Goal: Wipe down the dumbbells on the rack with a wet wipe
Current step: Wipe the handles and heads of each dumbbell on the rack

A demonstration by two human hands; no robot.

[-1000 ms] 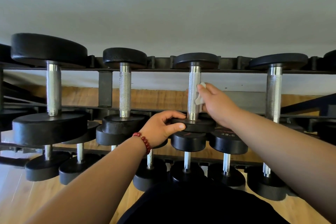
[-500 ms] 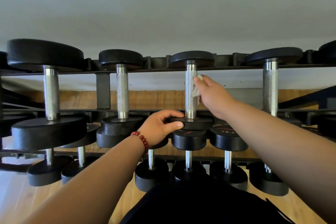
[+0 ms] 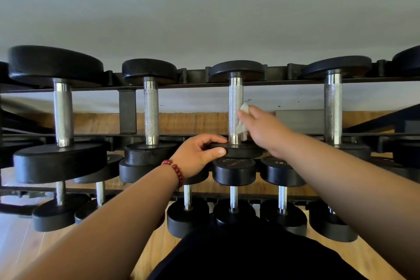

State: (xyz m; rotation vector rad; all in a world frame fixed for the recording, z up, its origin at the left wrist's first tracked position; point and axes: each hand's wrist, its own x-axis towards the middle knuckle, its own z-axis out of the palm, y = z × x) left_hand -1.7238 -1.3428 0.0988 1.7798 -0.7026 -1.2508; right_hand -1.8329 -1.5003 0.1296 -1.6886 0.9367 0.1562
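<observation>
In the head view, the dumbbell (image 3: 235, 102) I am working on lies on the top tier of the rack (image 3: 127, 111). Its knurled handle runs straight away from me, so here it shows as an upright bar between the near head (image 3: 244, 152) and the far head (image 3: 236, 70).

My right hand (image 3: 263, 129) comes at it from the right. Its fingers are curled and pinch the wet wipe (image 3: 241, 126) against the right flank of the handle, in its nearer half, just above the near head.

My left hand (image 3: 197, 154) sits at the near end. Its fingers hook over the top of the near head and the thumb presses on the front rim, gripping it (to stop the bar rolling in its cradle, I judge). So the right hand is the one at the handle, and the left touches only the head.

Because the long axis points away from me, I reckon the stroke wants to travel along it, from the near collar toward the far head. The farther stretch of knurling lies beyond my fingertips. The neighbouring dumbbells on either side stand apart from both hands.
</observation>
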